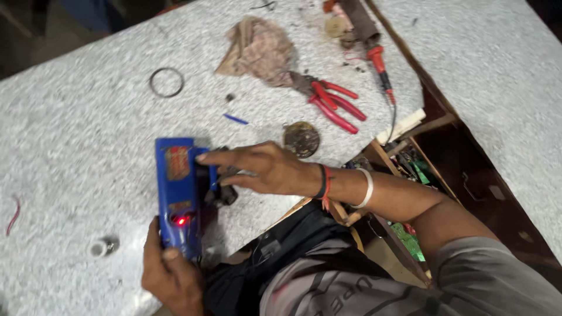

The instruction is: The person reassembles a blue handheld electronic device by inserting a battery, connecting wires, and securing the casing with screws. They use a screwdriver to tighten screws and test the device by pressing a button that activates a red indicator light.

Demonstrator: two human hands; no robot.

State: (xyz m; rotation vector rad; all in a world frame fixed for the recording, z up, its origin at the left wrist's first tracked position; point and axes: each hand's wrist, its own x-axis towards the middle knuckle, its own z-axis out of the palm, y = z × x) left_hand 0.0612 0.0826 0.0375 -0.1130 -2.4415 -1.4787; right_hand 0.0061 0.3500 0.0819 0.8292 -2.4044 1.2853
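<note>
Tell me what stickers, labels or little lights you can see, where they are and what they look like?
Upper label: on the top half of the blue box, a reddish rectangle with a pale edge.
Lower label: further down the box, a small dull orange strip.
Red light: a tiny glowing dot near the box's bottom end, just above the left hand.
No packages, signs or screens show.

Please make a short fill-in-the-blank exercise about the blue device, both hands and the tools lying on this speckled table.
1. The left hand grips the near end of the blue device, where a small ____ light glows.
2. The pliers beside the crumpled cloth have ____ handles.
3. The right hand rests on a ____ part attached to the device's side.

Missing words: red; red; black
</note>
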